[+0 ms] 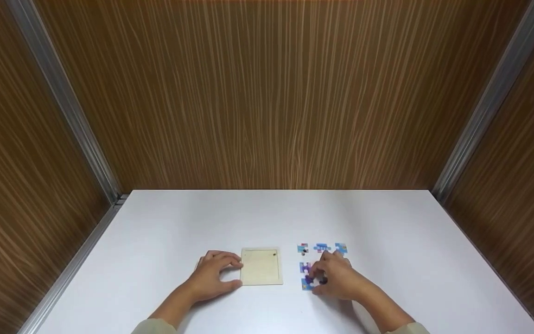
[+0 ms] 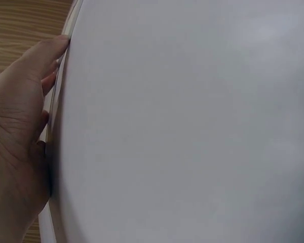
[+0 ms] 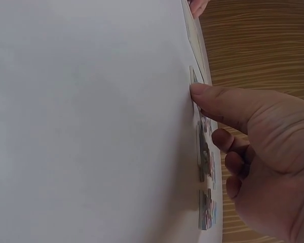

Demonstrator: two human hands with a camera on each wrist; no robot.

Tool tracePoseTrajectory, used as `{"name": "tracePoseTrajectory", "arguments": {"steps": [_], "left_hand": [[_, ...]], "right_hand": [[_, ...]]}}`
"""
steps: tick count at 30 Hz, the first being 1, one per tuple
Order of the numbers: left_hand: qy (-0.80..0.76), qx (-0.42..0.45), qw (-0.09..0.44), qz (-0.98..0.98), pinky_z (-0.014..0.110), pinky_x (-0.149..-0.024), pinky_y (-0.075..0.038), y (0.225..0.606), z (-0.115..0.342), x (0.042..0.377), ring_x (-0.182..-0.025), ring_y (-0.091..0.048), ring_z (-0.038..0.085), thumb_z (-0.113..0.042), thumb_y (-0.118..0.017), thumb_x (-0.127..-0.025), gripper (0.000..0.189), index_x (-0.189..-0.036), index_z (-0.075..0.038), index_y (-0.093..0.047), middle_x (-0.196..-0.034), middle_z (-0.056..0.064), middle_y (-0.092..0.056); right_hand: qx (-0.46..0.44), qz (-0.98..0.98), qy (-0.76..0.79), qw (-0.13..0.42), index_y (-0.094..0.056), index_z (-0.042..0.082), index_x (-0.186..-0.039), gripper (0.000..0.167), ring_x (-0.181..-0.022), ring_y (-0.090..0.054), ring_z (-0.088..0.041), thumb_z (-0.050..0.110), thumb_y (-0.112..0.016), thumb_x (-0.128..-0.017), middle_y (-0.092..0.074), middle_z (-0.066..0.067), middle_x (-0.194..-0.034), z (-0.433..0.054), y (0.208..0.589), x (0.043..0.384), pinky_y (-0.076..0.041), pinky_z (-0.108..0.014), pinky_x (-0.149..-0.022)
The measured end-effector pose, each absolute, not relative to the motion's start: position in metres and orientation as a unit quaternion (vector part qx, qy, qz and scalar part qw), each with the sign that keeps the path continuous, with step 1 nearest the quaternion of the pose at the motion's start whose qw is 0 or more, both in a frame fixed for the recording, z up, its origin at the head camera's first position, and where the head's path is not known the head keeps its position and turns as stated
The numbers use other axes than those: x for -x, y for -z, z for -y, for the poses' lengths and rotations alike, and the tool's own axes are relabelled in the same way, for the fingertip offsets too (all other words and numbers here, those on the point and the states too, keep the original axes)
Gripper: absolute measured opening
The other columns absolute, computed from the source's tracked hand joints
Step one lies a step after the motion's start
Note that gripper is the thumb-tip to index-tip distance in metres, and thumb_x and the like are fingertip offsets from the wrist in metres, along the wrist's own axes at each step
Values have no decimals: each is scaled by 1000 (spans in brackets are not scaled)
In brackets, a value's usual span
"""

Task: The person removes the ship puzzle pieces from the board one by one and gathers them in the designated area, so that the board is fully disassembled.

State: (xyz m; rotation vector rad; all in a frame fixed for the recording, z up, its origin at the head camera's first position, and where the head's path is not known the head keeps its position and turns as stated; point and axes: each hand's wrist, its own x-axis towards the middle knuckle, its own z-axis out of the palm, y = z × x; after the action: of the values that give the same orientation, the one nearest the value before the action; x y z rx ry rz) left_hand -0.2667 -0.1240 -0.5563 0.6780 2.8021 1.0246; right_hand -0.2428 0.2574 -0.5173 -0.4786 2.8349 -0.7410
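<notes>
A shallow square wooden puzzle tray (image 1: 261, 269) with a raised rim lies on the white table. My left hand (image 1: 213, 274) rests at its left edge, thumb by the near corner and fingertips higher up the rim, spread apart. To the right of the tray are several colourful jigsaw pieces. My right hand (image 1: 336, 277) reaches over them and covers some. Its thumb and index finger pinch a blue corner puzzle piece (image 1: 306, 285) at the near left of the group. In the right wrist view, the right thumb (image 3: 228, 101) presses on the edge of that piece, which looks slightly tilted.
Beyond the right hand, a row of puzzle pieces (image 1: 322, 247) lies flat, with another corner piece (image 1: 341, 247) at its right end. A purple-and-blue piece (image 1: 305, 267) sits just above the pinched one. Wood-patterned panels (image 1: 276, 93) enclose the table (image 1: 230, 213) at the back and sides.
</notes>
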Motion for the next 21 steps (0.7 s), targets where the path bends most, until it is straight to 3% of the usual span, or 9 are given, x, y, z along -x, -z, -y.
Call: {"name": "tracePoseTrajectory", "arguments": {"steps": [5, 11, 16, 21], "left_hand": [[-337, -224, 37, -914, 65, -118, -31, 556, 123, 266, -141, -46, 30, -51, -84, -89, 44, -126, -29, -73, -147, -8, -67], [-349, -207, 51, -913, 64, -117, -31, 553, 122, 266, -140, -45, 30, -50, -81, -93, 43, -129, -32, -69, -144, -6, -67], [-315, -228, 54, -920, 65, -117, -31, 549, 123, 265, -140, -45, 31, -49, -73, -100, 43, -136, -27, -67, -143, -5, -67], [-245, -247, 51, -936, 60, -113, -37, 536, 117, 267, -133, -53, 29, -53, -69, -100, 52, -147, -31, -62, -140, -6, -69]], "right_hand": [[168, -955, 233, 75, -80, 23, -102, 26, -99, -46, -17, 25, -95, -81, -60, 7, -98, -258, 512, 240, -39, -42, -89], [196, -945, 259, 45, -77, 16, -101, 8, -89, -49, -14, 18, -81, -95, -59, 5, -92, -257, 502, 241, -41, -32, -79], [203, -935, 278, 86, -76, 13, -104, 5, -86, -54, -13, 14, -74, -100, -61, 3, -94, -253, 485, 243, -46, -26, -70], [191, -941, 246, 133, -75, 15, -101, 4, -82, -60, -15, 19, -74, -101, -66, 3, -90, -249, 460, 247, -53, -36, -74]]}}
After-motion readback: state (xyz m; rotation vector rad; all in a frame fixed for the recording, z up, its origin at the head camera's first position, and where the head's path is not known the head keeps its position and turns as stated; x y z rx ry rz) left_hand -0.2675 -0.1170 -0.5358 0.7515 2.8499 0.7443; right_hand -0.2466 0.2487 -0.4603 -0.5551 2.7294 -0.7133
